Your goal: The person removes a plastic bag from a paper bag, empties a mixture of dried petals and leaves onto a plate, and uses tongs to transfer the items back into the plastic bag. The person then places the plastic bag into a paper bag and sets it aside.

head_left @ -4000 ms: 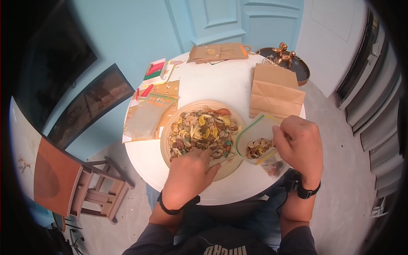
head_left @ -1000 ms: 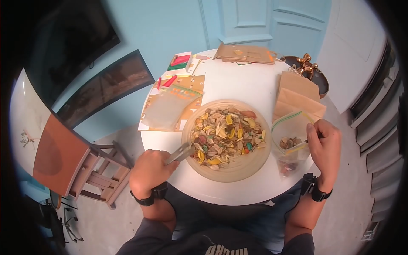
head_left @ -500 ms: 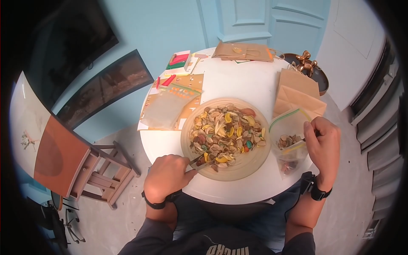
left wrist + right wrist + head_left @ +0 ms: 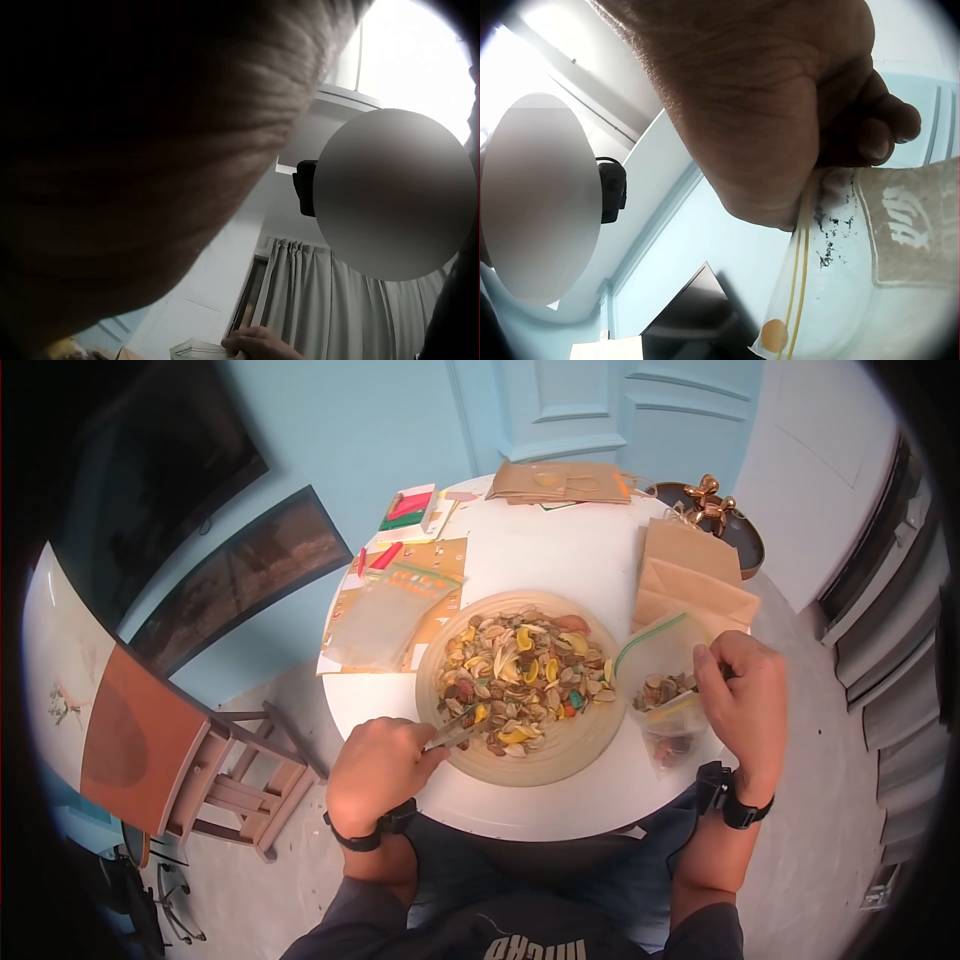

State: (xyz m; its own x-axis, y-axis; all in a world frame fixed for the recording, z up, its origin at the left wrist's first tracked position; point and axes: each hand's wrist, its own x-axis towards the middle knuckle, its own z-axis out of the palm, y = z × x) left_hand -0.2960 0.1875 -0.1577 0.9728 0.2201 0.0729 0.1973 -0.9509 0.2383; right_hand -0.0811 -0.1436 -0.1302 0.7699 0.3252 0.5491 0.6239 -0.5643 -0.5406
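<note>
In the head view, my left hand [image 4: 378, 775] grips metal tongs [image 4: 452, 733] at the near left of a wide pale bowl [image 4: 560, 762]. The tips of the tongs reach into a heap of mixed dry pieces [image 4: 530, 680], brown, cream, yellow and green, like shells or potpourri. To the right of the bowl, my right hand [image 4: 745, 685] pinches the edge of a clear zip bag [image 4: 650, 650] with similar pieces inside. The right wrist view shows the bag's yellow zip strip [image 4: 799, 277] and a pale printed label below the fingers.
A brown paper bag [image 4: 690, 585] stands behind the zip bag. Flat paper bags [image 4: 560, 482] lie at the table's far edge. An unfilled zip bag [image 4: 385, 620] and red markers [image 4: 385, 556] lie on the left, near a white box [image 4: 410, 510]. A wooden stool [image 4: 250, 780] stands left.
The left hand brings the tongs from the bowl's left rim rightward into the heap, tips now among the pieces. The right hand keeps its pinch on the bag.
</note>
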